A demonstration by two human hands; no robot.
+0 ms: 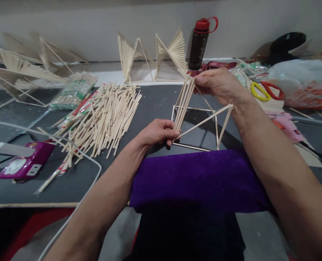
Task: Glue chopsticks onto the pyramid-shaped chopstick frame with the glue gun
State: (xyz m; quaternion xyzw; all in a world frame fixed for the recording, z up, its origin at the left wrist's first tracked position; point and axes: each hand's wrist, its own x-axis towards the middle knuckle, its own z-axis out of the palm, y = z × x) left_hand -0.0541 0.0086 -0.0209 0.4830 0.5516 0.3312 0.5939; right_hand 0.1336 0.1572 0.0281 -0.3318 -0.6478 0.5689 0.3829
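"Whereabouts on the worktop [155, 101]?"

"Straight ahead, at twelve o'clock: a stick frame [204, 122], apparently resting there. Probably light, fairly stiff, yet fragile at the joints; best held gently, by the corners."

"Looking like what?"

"Pale, open and angular, with a row of close-set sticks [184, 105] slanting up from eight o'clock on the outline to eleven."

"Held how?"

"Pinched at both ends of that row: at the top, toward eleven, by the right hand [216, 82]; at the bottom, toward eight, by the left hand [159, 132]."
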